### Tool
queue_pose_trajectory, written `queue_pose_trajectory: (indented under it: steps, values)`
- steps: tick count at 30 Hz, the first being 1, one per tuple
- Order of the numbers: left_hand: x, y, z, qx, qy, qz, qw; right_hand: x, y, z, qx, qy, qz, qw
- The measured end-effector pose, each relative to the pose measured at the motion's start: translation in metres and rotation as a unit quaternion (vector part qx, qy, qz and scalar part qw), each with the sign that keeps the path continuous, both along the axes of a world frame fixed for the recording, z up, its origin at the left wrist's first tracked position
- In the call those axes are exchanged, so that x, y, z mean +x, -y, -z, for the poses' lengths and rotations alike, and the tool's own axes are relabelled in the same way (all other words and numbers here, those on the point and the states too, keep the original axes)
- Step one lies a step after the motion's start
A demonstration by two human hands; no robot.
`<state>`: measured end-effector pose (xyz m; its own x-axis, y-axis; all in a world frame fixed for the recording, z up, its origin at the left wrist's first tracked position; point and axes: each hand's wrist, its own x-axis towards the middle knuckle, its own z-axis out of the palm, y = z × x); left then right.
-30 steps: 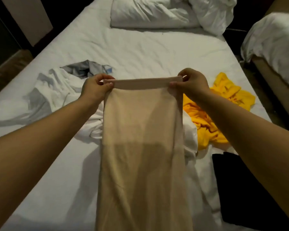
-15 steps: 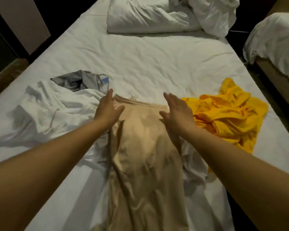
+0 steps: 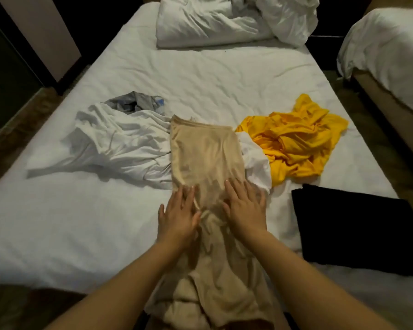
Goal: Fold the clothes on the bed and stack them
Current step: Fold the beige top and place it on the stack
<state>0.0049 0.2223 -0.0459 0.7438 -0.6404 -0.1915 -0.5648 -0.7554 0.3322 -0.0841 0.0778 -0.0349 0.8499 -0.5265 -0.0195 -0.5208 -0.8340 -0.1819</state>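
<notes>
Head view: a long beige stretch-fabric garment (image 3: 205,151) lies lengthwise at the middle of the near edge of the white-sheeted bed (image 3: 200,86). Its far end is flat; its near end is bunched and hangs over that edge. The left hand (image 3: 178,217) and right hand (image 3: 244,206) rest palm-down on the garment's middle, side by side with a narrow gap between them, fingers straight and gripping nothing.

A crumpled white garment (image 3: 119,144) touches the beige piece on its left, with a grey garment (image 3: 134,102) behind that. A crumpled yellow garment (image 3: 296,136) lies toward the right edge, and a flat black cloth (image 3: 348,225) sits near the right corner.

Assessment: the step in hand appears to be smoothing before the first fold.

- Sweep the palms outward from the centre line to the long edges.
- Draw the bunched near end up onto the sheet and flatten it.
- White cloth shows under the right edge, so lift clear of it to avoid folding it in.
</notes>
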Motion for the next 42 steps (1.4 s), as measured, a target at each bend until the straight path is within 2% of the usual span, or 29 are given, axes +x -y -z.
queue_pose_trajectory:
  steps: [5, 13, 15, 18, 22, 25, 30, 33, 38, 42]
  values:
    - [-0.059, -0.05, 0.011, 0.044, -0.002, -0.037, 0.998, -0.068, -0.049, -0.004, 0.025, -0.067, 0.028, 0.997]
    - [-0.103, -0.105, 0.013, -0.103, -0.113, -0.14, 0.978, -0.151, -0.1, -0.007, 0.142, -0.068, -0.024, 0.987]
    - [-0.114, -0.115, 0.011, -0.136, -0.126, -0.146, 0.972, -0.162, -0.108, -0.012, 0.141, -0.07, -0.041, 0.987]
    - [-0.127, -0.127, 0.005, -0.074, -0.134, -0.116, 0.981, -0.171, -0.119, -0.021, 0.119, -0.092, -0.079, 0.986]
    - [-0.136, -0.134, -0.005, -0.077, -0.108, -0.107, 0.985, -0.176, -0.126, -0.025, 0.078, -0.124, -0.14, 0.979]
    - [-0.132, -0.133, -0.009, -0.088, -0.121, -0.105, 0.983, -0.18, -0.128, -0.029, 0.059, -0.101, -0.144, 0.983]
    - [-0.12, -0.132, -0.022, -0.194, -0.105, -0.105, 0.97, -0.182, -0.131, -0.028, 0.058, -0.059, -0.174, 0.981]
    - [-0.118, -0.134, -0.02, -0.19, -0.115, -0.12, 0.968, -0.181, -0.128, -0.026, 0.042, -0.046, -0.18, 0.982]
    - [-0.113, -0.144, -0.009, -0.207, -0.183, -0.116, 0.954, -0.174, -0.129, -0.025, 0.02, 0.006, -0.168, 0.986]
    - [-0.113, -0.155, -0.013, -0.233, -0.211, -0.086, 0.945, -0.176, -0.124, -0.022, 0.011, 0.116, -0.126, 0.985]
